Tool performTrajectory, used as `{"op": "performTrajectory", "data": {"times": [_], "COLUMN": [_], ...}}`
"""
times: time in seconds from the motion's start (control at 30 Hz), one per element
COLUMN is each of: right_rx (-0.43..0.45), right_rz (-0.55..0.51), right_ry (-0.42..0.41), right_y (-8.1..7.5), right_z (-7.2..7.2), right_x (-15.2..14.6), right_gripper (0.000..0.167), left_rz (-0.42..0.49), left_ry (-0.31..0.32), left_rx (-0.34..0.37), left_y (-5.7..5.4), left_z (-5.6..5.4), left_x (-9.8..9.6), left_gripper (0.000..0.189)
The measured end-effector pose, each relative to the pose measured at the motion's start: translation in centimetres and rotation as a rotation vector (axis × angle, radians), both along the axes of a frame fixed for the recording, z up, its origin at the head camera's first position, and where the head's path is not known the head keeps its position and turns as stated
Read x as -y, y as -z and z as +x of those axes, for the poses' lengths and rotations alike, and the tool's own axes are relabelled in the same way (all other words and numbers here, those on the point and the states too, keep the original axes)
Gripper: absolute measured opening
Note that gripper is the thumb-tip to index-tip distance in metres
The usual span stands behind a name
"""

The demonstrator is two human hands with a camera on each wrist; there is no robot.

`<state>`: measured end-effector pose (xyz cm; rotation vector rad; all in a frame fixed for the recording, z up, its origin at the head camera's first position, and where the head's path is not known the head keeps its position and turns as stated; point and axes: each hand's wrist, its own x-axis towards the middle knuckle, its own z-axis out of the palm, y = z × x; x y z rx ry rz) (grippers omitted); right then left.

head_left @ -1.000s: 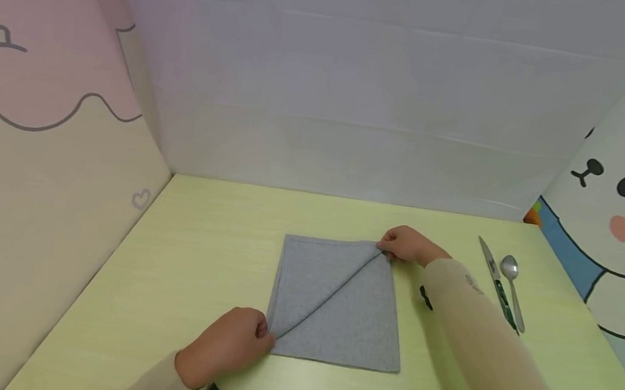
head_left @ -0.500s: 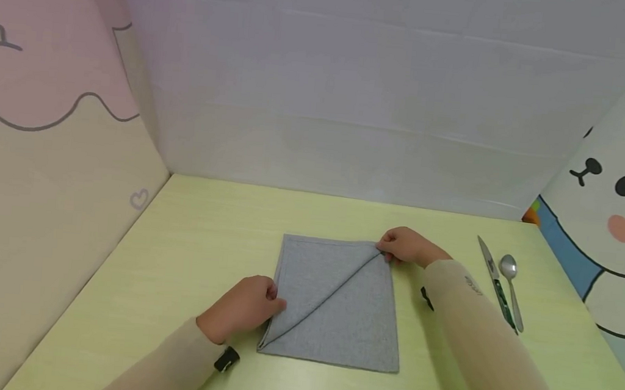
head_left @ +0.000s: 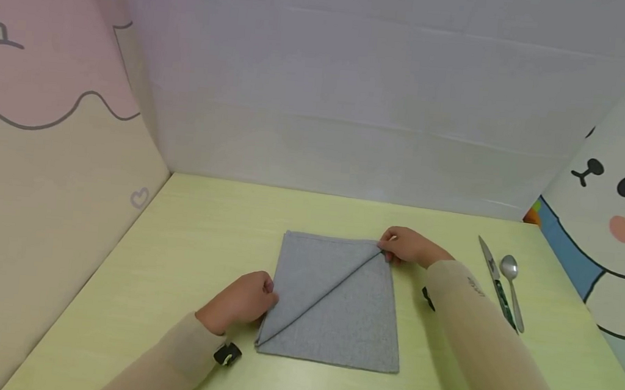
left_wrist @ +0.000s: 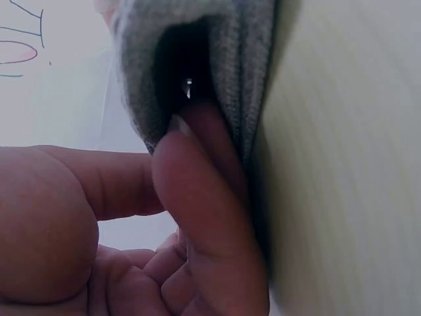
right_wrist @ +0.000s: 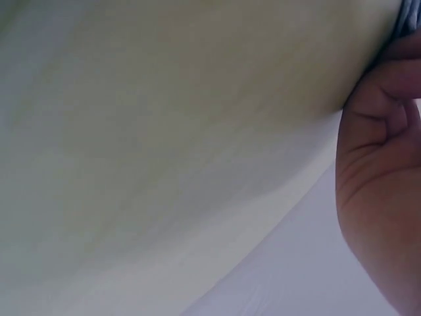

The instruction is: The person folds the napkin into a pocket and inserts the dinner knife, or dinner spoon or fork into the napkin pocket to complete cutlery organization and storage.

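Pink and cream left wall [head_left: 48,186] with dark outlines; next, left hand [head_left: 240,302] with fingers [left_wrist: 204,210] bent and nearly closed, pinching the upper layer at the left edge of a grey cloth [head_left: 347,314], folded on the yellow table [head_left: 205,229], with a diagonal edge from lower left to upper right; at its far right corner, right hand [head_left: 408,245], likewise nearly closed, pinching that cloth; farther right, knife [head_left: 496,277] and spoon [head_left: 509,268] side by side; last, right wall [head_left: 586,216] with cartoon face [head_left: 609,203]
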<state>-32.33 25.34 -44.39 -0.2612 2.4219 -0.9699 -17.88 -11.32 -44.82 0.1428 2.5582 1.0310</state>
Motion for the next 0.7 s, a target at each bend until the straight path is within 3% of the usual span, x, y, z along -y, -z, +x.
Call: {"op": "performTrajectory", "data": {"times": [0.1, 0.2, 0.37, 0.53, 0.6, 0.7], "right_rx": [-0.01, -0.025, -0.047, -0.048, -0.044, -0.052], "right_rz": [0.012, 0.035, 0.072, 0.071, 0.072, 0.094], "right_ry": [0.008, 0.013, 0.012, 0.011, 0.02, 0.025], "right_y": [0.2, 0.3, 0.1, 0.0, -0.1, -0.3], "right_z": [0.0, -0.1, 0.0, 0.1, 0.2, 0.4], "right_x": [0.0, 0.1, 0.4, 0.3, 0.2, 0.0], "right_gripper": [0.022, 0.022, 0.021, 0.021, 0.023, 0.025], "left_rz": [-0.03, -0.063, -0.128, -0.236, -0.254, -0.264], "left_ry": [-0.007, -0.007, 0.012, 0.116, 0.153, 0.173], "left_rx": [-0.01, -0.039, -0.121, -0.294, -0.324, -0.311], "left_y": [-0.2, -0.3, -1.2, -1.7, -1.7, -1.6], "left_z": [0.3, 0.7, 2.2, 4.3, 4.8, 5.2], "left_x": [-0.1, -0.2, -0.6, -1.1, -1.1, -1.1], "left_gripper": [0.01, 0.019, 0.026, 0.022, 0.025, 0.028]}}
